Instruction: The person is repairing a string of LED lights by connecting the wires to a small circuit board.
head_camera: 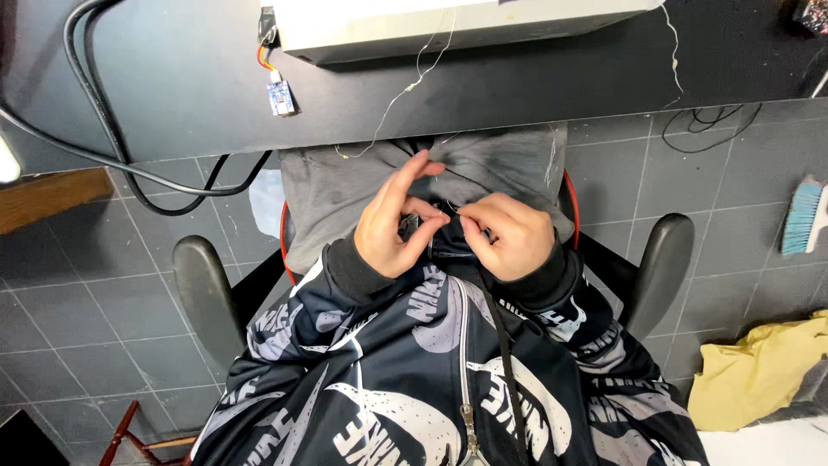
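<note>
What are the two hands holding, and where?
The left hand pinches a small dark metal piece by its edge; the right hand pinches thin pale thread.

**Where things lie about our lap**

Our left hand [392,229] and right hand [509,235] meet over the cloth [345,185] on our lap, fingertips touching; beyond them runs the table [172,95], bearing a machine [448,26] at its far edge; cables [99,129] hang off its left; chair armrests [203,289] flank us; a brush [802,216] lies far right.
</note>
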